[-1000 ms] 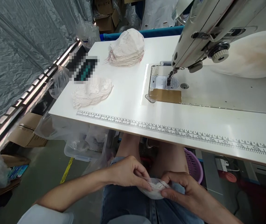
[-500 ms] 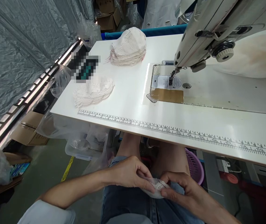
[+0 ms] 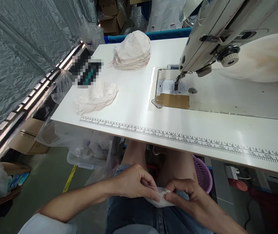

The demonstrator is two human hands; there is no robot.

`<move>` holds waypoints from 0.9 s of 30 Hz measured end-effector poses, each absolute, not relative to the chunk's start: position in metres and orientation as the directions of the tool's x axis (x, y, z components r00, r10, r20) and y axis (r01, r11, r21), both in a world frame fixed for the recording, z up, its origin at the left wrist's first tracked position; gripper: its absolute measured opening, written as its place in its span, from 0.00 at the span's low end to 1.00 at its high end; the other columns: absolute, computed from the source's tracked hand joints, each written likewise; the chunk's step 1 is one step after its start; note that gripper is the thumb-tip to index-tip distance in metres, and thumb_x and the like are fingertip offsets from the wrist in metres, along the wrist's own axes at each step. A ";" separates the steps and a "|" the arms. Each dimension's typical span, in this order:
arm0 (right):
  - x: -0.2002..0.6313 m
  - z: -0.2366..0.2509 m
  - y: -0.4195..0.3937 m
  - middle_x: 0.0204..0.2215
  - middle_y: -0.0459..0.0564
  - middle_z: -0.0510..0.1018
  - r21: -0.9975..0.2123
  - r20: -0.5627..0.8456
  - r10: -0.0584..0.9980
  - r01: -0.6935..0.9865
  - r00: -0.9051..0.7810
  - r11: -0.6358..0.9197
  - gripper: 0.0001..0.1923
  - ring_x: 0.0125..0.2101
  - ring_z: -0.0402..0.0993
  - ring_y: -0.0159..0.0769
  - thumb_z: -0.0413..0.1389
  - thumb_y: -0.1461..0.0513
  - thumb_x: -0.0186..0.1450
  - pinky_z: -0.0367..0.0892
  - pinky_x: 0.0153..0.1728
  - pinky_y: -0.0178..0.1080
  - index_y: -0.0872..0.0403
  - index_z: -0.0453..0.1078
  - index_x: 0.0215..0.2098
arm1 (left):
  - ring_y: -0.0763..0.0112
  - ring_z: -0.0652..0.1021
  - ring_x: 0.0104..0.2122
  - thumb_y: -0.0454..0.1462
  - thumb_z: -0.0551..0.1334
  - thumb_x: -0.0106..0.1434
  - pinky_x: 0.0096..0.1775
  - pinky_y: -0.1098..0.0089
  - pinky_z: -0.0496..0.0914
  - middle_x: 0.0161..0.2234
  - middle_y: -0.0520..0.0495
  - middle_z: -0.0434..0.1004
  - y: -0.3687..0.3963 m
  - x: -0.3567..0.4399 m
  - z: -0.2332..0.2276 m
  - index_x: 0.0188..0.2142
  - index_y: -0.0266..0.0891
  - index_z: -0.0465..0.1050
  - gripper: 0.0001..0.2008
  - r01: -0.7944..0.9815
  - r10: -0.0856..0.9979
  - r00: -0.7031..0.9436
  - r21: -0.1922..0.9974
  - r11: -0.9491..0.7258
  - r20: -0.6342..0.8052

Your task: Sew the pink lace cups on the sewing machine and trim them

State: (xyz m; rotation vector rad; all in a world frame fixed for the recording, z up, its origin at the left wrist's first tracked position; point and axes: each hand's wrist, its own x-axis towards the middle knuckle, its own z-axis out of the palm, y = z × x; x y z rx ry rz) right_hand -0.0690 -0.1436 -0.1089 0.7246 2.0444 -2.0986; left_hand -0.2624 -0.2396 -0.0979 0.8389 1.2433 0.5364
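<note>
Over my lap, below the table's front edge, both hands pinch a small piece of thin white fabric (image 3: 160,202). My left hand (image 3: 139,183) grips its left side between thumb and fingers. On the other side my right hand (image 3: 186,193) has thumb and forefinger closed on the cloth's right edge. Part of the fabric hides behind the fingers. On the white table (image 3: 129,107) lie a stack of off-white fabric pieces (image 3: 132,52) with loose threads at the edges and, nearer the left, a pile of white lace-edged pieces (image 3: 97,97).
A sewing machine (image 3: 212,39) stands at the table's right, its needle and presser foot (image 3: 176,85) over the metal plate. A printed ruler (image 3: 173,135) runs along the front edge. Below are a purple basket (image 3: 203,174), a clear plastic bin (image 3: 87,159) and a cardboard box (image 3: 29,136).
My right thumb and fingers have shifted slightly left along the fabric, and less of its textured part shows. Both hands keep their hold. The camera view has moved a little.
</note>
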 end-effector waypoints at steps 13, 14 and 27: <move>-0.068 -0.110 -0.150 0.24 0.43 0.72 -0.904 -0.397 0.263 0.424 -0.879 0.053 0.11 0.27 0.66 0.31 0.54 0.54 0.64 0.56 0.27 0.31 0.52 0.72 0.29 | 0.75 0.71 0.26 0.46 0.69 0.49 0.27 0.79 0.59 0.26 0.52 0.75 -0.242 -0.261 -0.096 0.34 0.36 0.79 0.18 0.111 0.774 0.277 0.819 0.562 -0.569; -0.068 -0.110 -0.150 0.24 0.43 0.73 -0.900 -0.402 0.256 0.431 -0.879 0.065 0.11 0.27 0.67 0.32 0.54 0.55 0.64 0.56 0.28 0.31 0.52 0.72 0.29 | 0.76 0.69 0.25 0.47 0.69 0.47 0.25 0.78 0.58 0.24 0.52 0.74 -0.242 -0.259 -0.096 0.34 0.35 0.79 0.19 0.141 0.777 0.262 0.819 0.556 -0.573; -0.060 -0.107 -0.149 0.27 0.44 0.71 -0.854 -0.478 0.243 0.511 -0.844 0.095 0.13 0.30 0.66 0.33 0.54 0.51 0.62 0.57 0.30 0.32 0.52 0.68 0.30 | 0.80 0.65 0.21 0.43 0.71 0.44 0.24 0.78 0.57 0.20 0.53 0.70 -0.239 -0.247 -0.103 0.26 0.31 0.77 0.15 -0.100 0.686 0.285 0.691 0.716 -0.670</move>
